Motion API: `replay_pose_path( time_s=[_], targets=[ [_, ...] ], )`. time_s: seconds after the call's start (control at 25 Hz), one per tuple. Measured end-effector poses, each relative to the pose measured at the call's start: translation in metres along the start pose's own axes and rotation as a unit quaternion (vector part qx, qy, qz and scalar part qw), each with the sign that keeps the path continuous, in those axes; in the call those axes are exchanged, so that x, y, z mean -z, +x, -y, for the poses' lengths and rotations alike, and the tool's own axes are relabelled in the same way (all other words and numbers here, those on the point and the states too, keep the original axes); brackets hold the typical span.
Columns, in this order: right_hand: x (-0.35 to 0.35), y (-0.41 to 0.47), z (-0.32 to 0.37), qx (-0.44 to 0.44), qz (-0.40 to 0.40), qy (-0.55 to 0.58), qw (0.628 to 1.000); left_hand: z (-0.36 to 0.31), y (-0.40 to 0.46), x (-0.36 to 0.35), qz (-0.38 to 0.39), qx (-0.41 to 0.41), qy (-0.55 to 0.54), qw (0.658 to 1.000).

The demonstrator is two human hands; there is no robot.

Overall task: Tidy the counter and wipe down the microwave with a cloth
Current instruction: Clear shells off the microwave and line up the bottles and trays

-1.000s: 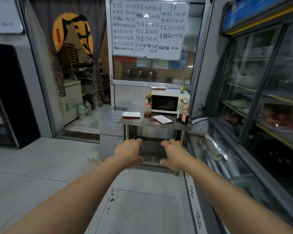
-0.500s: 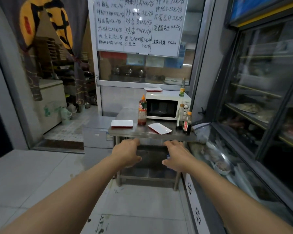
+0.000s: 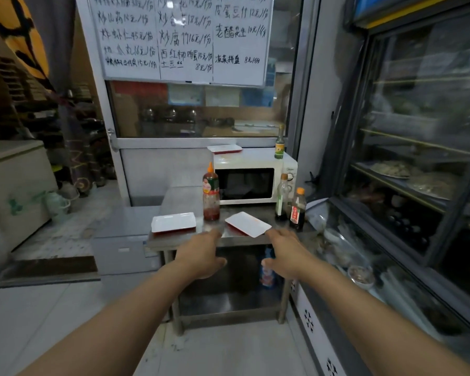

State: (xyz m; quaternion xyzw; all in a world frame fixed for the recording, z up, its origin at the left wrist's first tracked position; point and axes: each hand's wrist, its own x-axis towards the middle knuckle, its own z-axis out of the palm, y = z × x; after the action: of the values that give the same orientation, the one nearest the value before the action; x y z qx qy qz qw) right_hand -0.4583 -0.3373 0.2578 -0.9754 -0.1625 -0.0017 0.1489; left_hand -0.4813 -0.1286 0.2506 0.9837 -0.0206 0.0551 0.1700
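A white microwave [image 3: 255, 162] stands at the back of a steel counter [image 3: 181, 198]. On the counter lie two white trays with red undersides, one at the left [image 3: 173, 222] and one in the middle [image 3: 248, 224]. A red sauce bottle [image 3: 211, 192] stands before the microwave's left side; a clear bottle [image 3: 282, 196] and a dark bottle [image 3: 298, 208] stand at the right. A third tray [image 3: 224, 149] and a small green bottle [image 3: 279, 143] sit on top of the microwave. My left hand [image 3: 201, 253] and right hand [image 3: 288, 252] reach toward the counter's front edge, fingers relaxed, holding nothing. No cloth is visible.
A glass-fronted display fridge [image 3: 418, 164] runs along the right, with a low food case [image 3: 350, 261] below it. A grey cabinet [image 3: 125, 240] adjoins the counter's left. A menu whiteboard [image 3: 185, 36] hangs above. A bottle [image 3: 267, 272] stands on the counter's lower shelf.
The view has come much closer to the counter. Both hands stay extended and empty, now just short of the counter's front edge.
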Motion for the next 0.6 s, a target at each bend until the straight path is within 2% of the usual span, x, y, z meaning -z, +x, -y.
replay_pose_path(
  time_s=[0.6],
  targets=[
    [-0.015,0.255,-0.09,-0.021,0.012,0.049,0.999,0.019,0.243,-0.043,0.025,-0.002,-0.004,1.0]
  ],
)
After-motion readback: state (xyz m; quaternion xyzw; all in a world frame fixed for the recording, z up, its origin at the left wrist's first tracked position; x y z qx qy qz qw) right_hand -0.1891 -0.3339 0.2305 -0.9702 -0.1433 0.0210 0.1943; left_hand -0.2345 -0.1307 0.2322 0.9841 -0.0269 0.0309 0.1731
